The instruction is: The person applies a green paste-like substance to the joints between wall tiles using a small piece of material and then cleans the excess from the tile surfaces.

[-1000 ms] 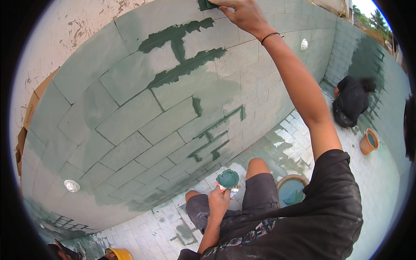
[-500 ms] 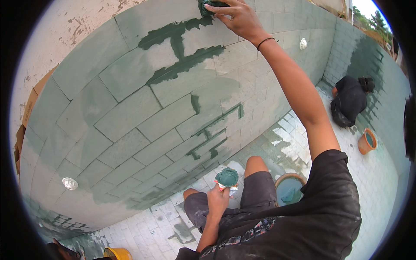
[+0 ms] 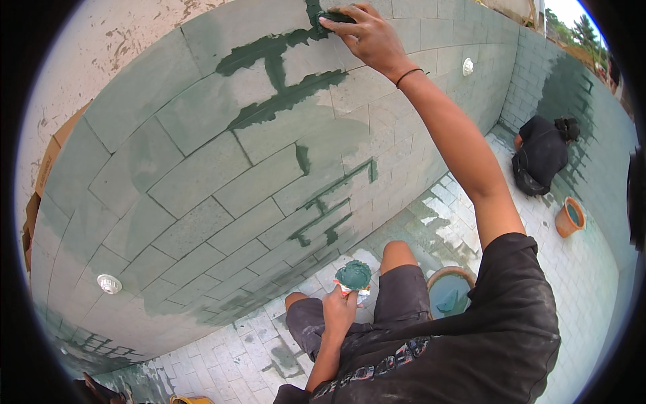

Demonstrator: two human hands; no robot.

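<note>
My right hand (image 3: 370, 39) is raised to the top of the tiled wall (image 3: 195, 229). Its fingers are closed around a dark green, paste-smeared spreader (image 3: 330, 20), pressed on a joint between tiles; its exact kind is hidden by the paste. Thick dark green grout (image 3: 272, 57) runs along the joints just below it. Low in front of my knees, my left hand (image 3: 339, 310) grips a small white and orange-red holder (image 3: 347, 289), partly hidden by fingers, with a rounded heap of green grout (image 3: 353, 275) on top.
A round tub (image 3: 449, 296) of greenish water stands by my right thigh. Farther right, a co-worker (image 3: 542, 151) crouches at the far wall near an orange bucket (image 3: 570, 217). White round fittings (image 3: 109, 284) stick out of the wall. A yellow bucket (image 3: 190, 400) shows at the bottom edge.
My right hand has moved slightly down with the spreader, and a dark green streak now shows on the joint above it. The left hand holds still. Less of the yellow bucket shows.
</note>
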